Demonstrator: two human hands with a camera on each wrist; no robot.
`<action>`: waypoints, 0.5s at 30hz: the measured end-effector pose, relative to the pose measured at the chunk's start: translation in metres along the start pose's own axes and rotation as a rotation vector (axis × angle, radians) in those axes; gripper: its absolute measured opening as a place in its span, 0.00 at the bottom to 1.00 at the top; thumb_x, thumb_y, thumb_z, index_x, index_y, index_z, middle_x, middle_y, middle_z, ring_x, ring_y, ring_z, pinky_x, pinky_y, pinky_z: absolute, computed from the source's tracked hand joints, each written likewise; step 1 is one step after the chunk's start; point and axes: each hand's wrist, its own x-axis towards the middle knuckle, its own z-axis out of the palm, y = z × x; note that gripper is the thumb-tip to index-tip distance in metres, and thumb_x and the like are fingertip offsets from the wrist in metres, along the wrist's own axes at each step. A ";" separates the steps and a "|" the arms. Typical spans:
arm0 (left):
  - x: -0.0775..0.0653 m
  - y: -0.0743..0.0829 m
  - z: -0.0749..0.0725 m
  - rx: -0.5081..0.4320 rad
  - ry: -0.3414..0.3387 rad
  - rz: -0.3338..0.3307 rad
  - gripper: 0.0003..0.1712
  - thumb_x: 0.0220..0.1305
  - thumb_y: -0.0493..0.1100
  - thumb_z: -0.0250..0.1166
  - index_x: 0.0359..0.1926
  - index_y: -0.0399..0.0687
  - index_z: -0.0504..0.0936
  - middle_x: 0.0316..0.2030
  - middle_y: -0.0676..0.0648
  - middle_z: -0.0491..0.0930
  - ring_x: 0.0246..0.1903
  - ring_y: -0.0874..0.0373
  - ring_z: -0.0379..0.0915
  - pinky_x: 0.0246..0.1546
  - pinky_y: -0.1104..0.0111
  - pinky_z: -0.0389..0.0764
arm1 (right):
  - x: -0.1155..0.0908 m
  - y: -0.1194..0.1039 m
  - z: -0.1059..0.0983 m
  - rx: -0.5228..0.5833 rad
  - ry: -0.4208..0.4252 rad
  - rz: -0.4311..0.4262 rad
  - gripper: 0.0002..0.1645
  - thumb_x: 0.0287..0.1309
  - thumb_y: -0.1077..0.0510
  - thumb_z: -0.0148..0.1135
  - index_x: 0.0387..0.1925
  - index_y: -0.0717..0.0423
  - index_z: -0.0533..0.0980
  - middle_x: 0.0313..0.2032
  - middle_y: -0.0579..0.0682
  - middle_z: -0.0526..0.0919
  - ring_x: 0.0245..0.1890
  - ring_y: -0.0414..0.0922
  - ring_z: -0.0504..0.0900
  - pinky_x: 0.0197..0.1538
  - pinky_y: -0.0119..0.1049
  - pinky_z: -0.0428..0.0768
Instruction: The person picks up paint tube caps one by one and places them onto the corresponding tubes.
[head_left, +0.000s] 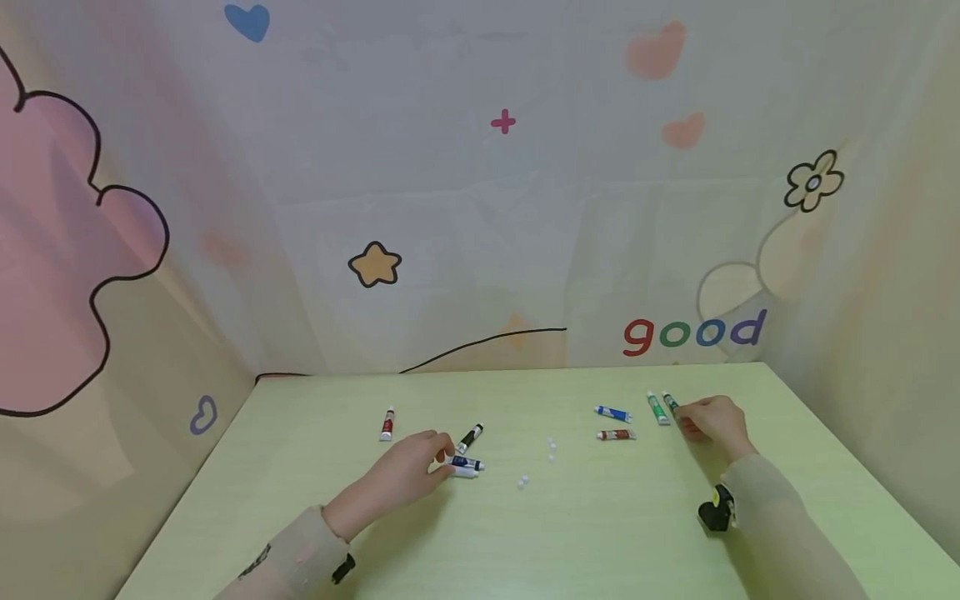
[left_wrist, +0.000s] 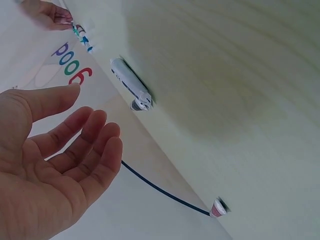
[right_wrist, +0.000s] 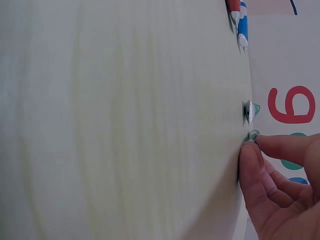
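My right hand [head_left: 716, 423] pinches a dark green paint tube [head_left: 670, 402] between thumb and fingertips at the table's back right. In the right wrist view the tube's end [right_wrist: 253, 135] shows at my fingertips, while the rest is hidden. Just left of it lies a brighter green tube [head_left: 657, 408]. My left hand [head_left: 405, 471] hovers beside a white tube [head_left: 464, 472] and a dark blue tube [head_left: 467, 462] lying together. The left wrist view shows its fingers loosely bent, thumb apart, nothing between them. A black tube [head_left: 470, 437] lies just behind that pair.
A red tube [head_left: 387, 424] lies at the back left. Blue [head_left: 613, 413] and brownish-red [head_left: 616, 434] tubes lie right of centre. Several small white pieces [head_left: 551, 446] are scattered mid-table. A printed curtain [head_left: 450, 183] hangs behind the table's back edge.
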 end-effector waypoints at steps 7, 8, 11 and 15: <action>0.002 -0.001 0.001 0.001 -0.014 0.003 0.10 0.64 0.39 0.71 0.43 0.41 0.81 0.33 0.52 0.77 0.29 0.61 0.69 0.30 0.69 0.73 | 0.000 0.000 0.000 0.012 -0.029 0.003 0.23 0.65 0.57 0.62 0.48 0.77 0.76 0.25 0.49 0.83 0.24 0.42 0.80 0.31 0.32 0.78; 0.002 -0.001 0.001 0.000 -0.015 0.004 0.09 0.64 0.38 0.71 0.42 0.41 0.81 0.33 0.52 0.77 0.29 0.61 0.69 0.30 0.69 0.74 | 0.000 0.000 0.000 0.010 -0.029 0.000 0.22 0.65 0.57 0.62 0.48 0.77 0.76 0.25 0.49 0.83 0.24 0.42 0.79 0.31 0.32 0.77; 0.003 -0.002 0.003 -0.005 -0.023 0.001 0.09 0.64 0.38 0.71 0.42 0.42 0.81 0.34 0.51 0.78 0.31 0.59 0.72 0.32 0.68 0.75 | -0.001 0.000 0.000 -0.004 -0.013 -0.006 0.22 0.65 0.57 0.61 0.47 0.77 0.76 0.25 0.51 0.83 0.25 0.43 0.79 0.31 0.32 0.77; 0.004 -0.004 0.007 -0.008 -0.033 -0.003 0.08 0.64 0.38 0.70 0.42 0.42 0.81 0.35 0.50 0.79 0.32 0.57 0.74 0.33 0.67 0.77 | -0.003 -0.001 -0.001 -0.023 0.015 -0.024 0.23 0.65 0.57 0.60 0.49 0.78 0.76 0.26 0.52 0.83 0.25 0.43 0.79 0.31 0.32 0.77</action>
